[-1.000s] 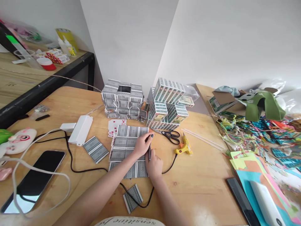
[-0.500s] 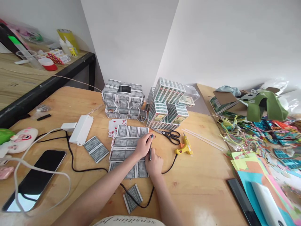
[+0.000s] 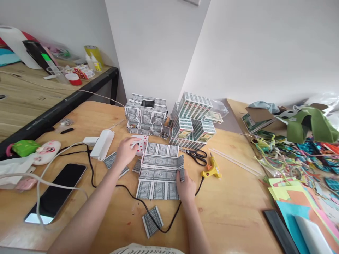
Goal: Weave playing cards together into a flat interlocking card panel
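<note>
My right hand point(image 3: 186, 187) holds a folded grey-backed card point(image 3: 180, 168) at the right edge of a panel of joined cards point(image 3: 159, 174). Over the face-up red-suited cards point(image 3: 143, 143), my left hand point(image 3: 126, 152) has its thumb and fingers pinched together on something small I cannot make out. Behind the panel stands a block built of folded cards point(image 3: 146, 116). Separate grey-backed cards lie left of the panel and below it point(image 3: 153, 221).
Stacked card boxes point(image 3: 194, 120), black scissors point(image 3: 196, 155) and a yellow glue gun point(image 3: 212, 167) are behind and to the right. A black cable loops below the panel. A phone point(image 3: 57, 192) and white power strip point(image 3: 102, 144) lie left.
My left hand has moved left, away from the panel's right side. The pen between my hands no longer shows there. My right hand now holds a folded card. The view has shifted left.
</note>
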`<state>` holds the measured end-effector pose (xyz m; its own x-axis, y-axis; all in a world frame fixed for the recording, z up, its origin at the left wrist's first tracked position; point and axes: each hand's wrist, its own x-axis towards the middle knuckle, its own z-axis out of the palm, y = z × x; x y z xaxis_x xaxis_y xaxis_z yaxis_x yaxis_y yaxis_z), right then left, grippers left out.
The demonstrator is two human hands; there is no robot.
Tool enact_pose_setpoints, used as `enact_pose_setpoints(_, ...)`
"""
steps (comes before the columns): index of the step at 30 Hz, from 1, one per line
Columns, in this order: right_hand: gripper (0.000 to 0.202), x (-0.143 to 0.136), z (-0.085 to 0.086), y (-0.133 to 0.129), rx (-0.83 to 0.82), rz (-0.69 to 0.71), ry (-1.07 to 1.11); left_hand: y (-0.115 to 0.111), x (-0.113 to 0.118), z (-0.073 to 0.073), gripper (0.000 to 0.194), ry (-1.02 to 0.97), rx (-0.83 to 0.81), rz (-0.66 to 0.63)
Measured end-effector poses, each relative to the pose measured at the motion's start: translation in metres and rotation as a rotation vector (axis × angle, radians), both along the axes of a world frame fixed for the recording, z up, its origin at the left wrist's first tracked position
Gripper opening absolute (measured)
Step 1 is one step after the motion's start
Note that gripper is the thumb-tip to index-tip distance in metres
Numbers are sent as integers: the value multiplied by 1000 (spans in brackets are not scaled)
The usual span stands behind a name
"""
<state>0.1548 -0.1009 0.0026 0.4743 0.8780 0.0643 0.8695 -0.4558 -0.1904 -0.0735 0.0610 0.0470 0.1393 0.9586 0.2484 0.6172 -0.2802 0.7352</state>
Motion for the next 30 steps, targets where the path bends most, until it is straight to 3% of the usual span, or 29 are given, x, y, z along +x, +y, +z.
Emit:
enact_pose_setpoints(3, 34, 5, 2, -2, 26, -19, 1, 17, -16, -3, 31, 311, -198, 29)
enact_pose_setpoints(6, 35, 7, 3, -2, 37, -33, 8, 15, -15, 0, 40, 519, -287, 5)
enact_pose_setpoints(11, 37, 13, 4, -2, 44, -52, 70, -17, -13, 15, 33, 669, -341, -44)
enact_pose_setpoints(14, 38, 15, 4, -2, 55, -76, 97, -32, -25, 18, 52, 833, -325, 104)
enact_pose_setpoints(16, 38, 15, 4, -1, 60, -89, 106, -35, -34, 15, 63, 919, -409, 178)
enact_pose_setpoints(19, 37, 14, 4, 0, 63, -93, 124, -31, -42, 10, 74, 948, -512, 169)
enact_pose_setpoints(22, 37, 15, 6, 1, 60, -87, 151, -25, -42, 10, 81, 903, -486, 177)
enact_pose_setpoints(24, 37, 17, 9, 2, 66, -84, 185, -22, -42, 13, 74, 852, -463, 141)
enact_pose_setpoints(28, 37, 27, 16, 4, 143, -107, 345, -20, -44, 20, 31, 690, -508, -71)
enact_pose_setpoints(30, 37, 34, 20, 4, 168, -107, 468, -21, -48, 26, 20, 599, -506, -100)
